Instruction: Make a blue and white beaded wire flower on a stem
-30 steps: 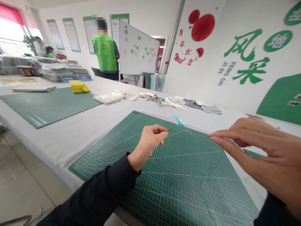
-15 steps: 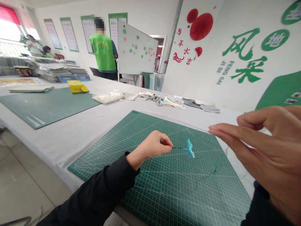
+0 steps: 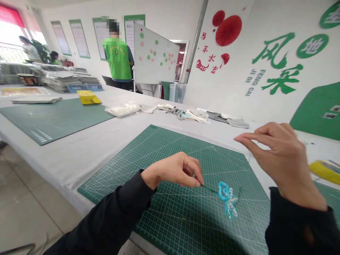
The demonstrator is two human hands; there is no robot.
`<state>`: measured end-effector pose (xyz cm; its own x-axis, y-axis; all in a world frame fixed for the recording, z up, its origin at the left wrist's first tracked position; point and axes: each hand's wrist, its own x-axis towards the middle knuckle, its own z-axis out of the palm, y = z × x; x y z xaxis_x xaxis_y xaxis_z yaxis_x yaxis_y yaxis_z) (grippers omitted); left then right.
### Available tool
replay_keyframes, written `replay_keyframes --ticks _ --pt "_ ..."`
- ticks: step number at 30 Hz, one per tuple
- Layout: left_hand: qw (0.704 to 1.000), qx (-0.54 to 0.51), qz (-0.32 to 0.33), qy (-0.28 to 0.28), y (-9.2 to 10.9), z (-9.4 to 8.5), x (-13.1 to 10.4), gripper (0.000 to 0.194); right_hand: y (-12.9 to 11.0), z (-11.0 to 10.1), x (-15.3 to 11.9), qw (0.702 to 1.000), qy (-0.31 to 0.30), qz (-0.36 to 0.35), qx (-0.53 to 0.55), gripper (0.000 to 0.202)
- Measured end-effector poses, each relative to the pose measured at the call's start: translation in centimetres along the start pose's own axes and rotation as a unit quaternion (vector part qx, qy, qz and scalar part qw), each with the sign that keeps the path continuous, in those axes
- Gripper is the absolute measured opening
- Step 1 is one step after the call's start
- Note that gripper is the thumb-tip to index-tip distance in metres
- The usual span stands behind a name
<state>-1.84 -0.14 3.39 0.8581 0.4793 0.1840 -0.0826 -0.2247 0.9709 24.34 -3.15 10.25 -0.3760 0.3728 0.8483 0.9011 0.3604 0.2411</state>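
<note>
My left hand point(image 3: 183, 170) is pinched shut on a thin dark green cord point(image 3: 208, 188) above the cutting mat. At the cord's far end hangs a bright blue looped ornament point(image 3: 223, 193) with rows of white beads, resembling a small flower or fish. Another short dark green strand point(image 3: 240, 192) shows just right of it. Higher up and to the right, my right hand point(image 3: 278, 152) has thumb and forefinger pressed together. Whatever lies between those fingertips is too fine to see. Beneath both hands spreads the green gridded cutting mat point(image 3: 148, 152).
A second green mat point(image 3: 66, 120) lies to the left with a yellow folded card point(image 3: 89, 97). Along the back are a clear plastic bag point(image 3: 123, 109) and cloth pieces point(image 3: 196, 115). A yellow object point(image 3: 324, 171) sits at far right. Behind the table stands a person in a green vest point(image 3: 117, 58).
My right hand has moved away from the camera and now looks smaller. My left hand has shifted slightly right and down; the blue ornament has turned, showing its loops and beads, and sits lower.
</note>
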Motion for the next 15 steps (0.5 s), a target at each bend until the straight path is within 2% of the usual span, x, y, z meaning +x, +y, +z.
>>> replay_keyframes --ticks 3,7,12,15 --pt "0.999 -0.031 0.012 0.009 0.4 -0.1 -0.1 0.011 0.9 1.4 -0.9 0.998 -0.03 0.039 0.039 0.013" --pt "0.995 -0.07 0.042 0.048 1.1 -0.2 -0.3 0.006 2.5 2.6 -2.2 0.989 -0.057 0.111 0.084 0.014" --pt "0.988 -0.12 0.041 0.091 1.5 -0.1 -0.6 0.007 3.8 2.6 -3.2 0.97 -0.102 0.192 0.11 0.019" --pt "0.985 -0.139 0.042 0.088 1.2 -0.1 -0.7 0.01 4.2 2.6 -3.8 0.956 -0.141 0.224 0.13 0.023"
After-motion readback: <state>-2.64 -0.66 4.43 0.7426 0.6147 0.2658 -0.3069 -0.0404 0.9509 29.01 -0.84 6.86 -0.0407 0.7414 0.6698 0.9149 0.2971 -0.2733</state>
